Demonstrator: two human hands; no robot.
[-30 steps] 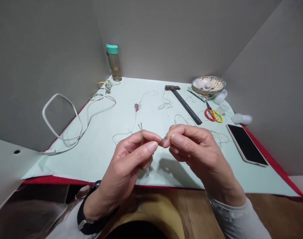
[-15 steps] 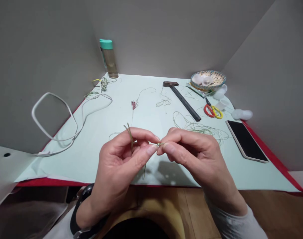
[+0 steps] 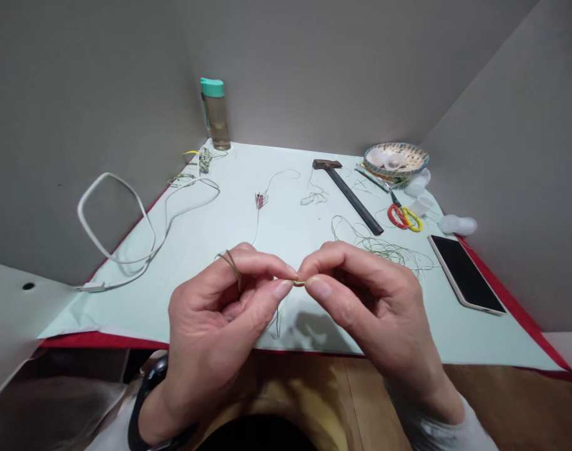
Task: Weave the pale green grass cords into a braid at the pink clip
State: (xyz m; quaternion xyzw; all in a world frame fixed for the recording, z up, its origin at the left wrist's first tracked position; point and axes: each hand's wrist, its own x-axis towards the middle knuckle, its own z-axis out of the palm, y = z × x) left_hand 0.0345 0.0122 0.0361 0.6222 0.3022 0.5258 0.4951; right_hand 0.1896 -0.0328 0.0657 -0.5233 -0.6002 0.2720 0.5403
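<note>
Above the front of the table, my left hand (image 3: 224,313) and my right hand (image 3: 370,313) meet tip to tip. Between them runs a short stretch of thin green cord (image 3: 299,283), pinched by thumb and forefinger on each side. More of the cord loops over my left forefinger, and some strands hang below that hand. Past my left hand, a small dark red piece (image 3: 260,200) with thread around it lies on the table, a thread leading from it toward me. A tangle of green cord (image 3: 393,250) rests just beyond my right hand.
A hammer (image 3: 354,200), scissors (image 3: 405,218) and a woven basket (image 3: 424,164) holding clear plastic cups are at the back right. The phone (image 3: 465,272) lies at the right edge. A white cable (image 3: 149,247) curls at left, with a bottle (image 3: 217,119) in the far left corner.
My fingertips have drawn slightly apart, so more of the cord shows between them. The strands over my left forefinger have shifted left. The view has moved a little.
</note>
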